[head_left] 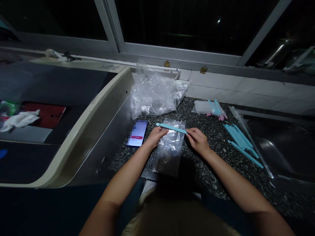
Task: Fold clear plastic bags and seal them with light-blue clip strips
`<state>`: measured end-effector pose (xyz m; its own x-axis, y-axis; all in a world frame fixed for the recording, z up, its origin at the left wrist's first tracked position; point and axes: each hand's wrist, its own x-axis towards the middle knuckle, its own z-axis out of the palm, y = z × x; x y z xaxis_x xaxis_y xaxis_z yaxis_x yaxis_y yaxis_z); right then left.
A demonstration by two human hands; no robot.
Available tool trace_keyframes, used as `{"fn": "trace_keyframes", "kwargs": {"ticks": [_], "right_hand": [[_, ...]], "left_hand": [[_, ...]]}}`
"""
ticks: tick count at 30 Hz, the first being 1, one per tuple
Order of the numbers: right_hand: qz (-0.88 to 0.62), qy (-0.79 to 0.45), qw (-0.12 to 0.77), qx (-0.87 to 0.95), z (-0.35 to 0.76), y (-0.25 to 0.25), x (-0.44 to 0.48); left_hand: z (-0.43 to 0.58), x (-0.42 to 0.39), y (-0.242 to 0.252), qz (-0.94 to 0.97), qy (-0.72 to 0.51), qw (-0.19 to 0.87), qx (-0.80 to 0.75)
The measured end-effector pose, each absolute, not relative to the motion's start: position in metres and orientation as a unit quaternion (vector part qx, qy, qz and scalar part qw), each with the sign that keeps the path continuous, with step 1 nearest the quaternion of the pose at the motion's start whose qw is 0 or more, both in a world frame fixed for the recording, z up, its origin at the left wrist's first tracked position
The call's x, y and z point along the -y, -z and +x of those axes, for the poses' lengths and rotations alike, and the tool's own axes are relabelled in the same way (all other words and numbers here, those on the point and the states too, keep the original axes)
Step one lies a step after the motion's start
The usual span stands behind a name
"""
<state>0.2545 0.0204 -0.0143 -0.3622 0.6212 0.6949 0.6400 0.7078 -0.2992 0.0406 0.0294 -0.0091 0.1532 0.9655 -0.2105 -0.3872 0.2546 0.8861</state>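
Observation:
A small clear plastic bag (169, 149) lies on the speckled dark counter (216, 141) in front of me. A light blue clip strip (171, 127) runs across the bag's top edge. My left hand (155, 136) pinches the strip's left part together with the bag. My right hand (197, 139) pinches the strip's right end, fingers closed. Both forearms reach in from below.
A phone (137, 133) with a lit screen lies left of the bag. A pile of crumpled clear plastic (155, 93) sits behind. Several blue strips (240, 139) lie at right, and another small bag with strips (209, 107) behind them. A metal sink (283, 144) is at far right, a cream-edged appliance (81, 131) at left.

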Motion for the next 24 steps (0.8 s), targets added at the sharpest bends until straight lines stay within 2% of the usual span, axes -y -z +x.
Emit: {"fn": "trace_keyframes", "kwargs": {"ticks": [12, 18, 24], "right_hand": [[-0.385, 0.034, 0.386, 0.838, 0.2546, 0.0161, -0.022], [-0.39, 0.024, 0.368, 0.844, 0.2529, 0.0165, -0.0205], [-0.381, -0.06, 0.386, 0.838, 0.2527, 0.0099, -0.0163]], "left_hand": [[0.0379, -0.0285, 0.0082, 0.368, -0.467, 0.694, -0.407], [0.0371, -0.0299, 0.0099, 0.363, -0.485, 0.671, -0.427], [0.0352, -0.0289, 0.0058, 0.36, -0.496, 0.65, -0.449]]}}
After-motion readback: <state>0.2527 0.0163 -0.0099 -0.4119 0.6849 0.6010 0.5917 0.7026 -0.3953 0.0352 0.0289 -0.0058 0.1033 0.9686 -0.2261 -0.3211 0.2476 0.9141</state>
